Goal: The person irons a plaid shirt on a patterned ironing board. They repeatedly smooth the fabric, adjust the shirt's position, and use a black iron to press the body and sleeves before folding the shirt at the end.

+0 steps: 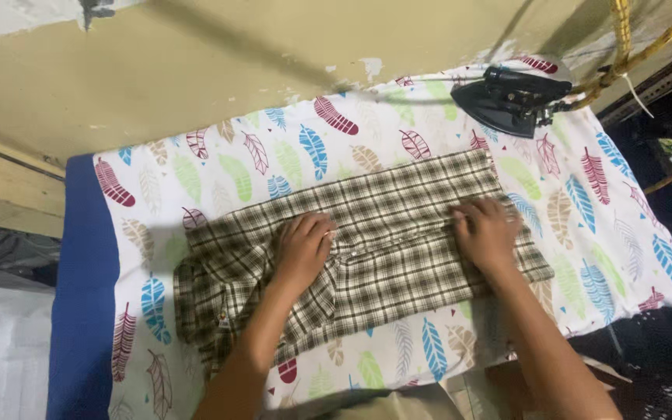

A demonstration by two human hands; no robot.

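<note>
Plaid shirt (383,249), olive and cream check, lies folded into a long flat band across the middle of the tabletop (83,311), long axis running left to right. Both hands rest on top of it.

Near edge: two bare forearms come in from the bottom of the head view. Leaf-print cover cloth (585,257), white with red, blue, green and tan feathers, is spread under the shirt and hangs off the near side. A blue strip of the tabletop shows bare at the left beyond the cloth.

Left hand (302,247): palm down, fingers together and slightly curled, pressing flat on the shirt left of its centre. No grip on anything, just flat contact. Fabric to the left of this hand is bunched and creased, and the shirt's left end is rumpled.

Right hand (485,232): palm down, fingers spread a little, pressing on the shirt's right end, close to its edge. Also flat contact, nothing held. Fabric between the hands looks smooth.

Far side: black flat iron (511,97) sits on the far right corner of the cloth, well apart from both hands and the shirt. Yellow cord (624,39) runs up from beside it. Beige wall (219,62) behind the tabletop, paint chipped in spots.
</note>
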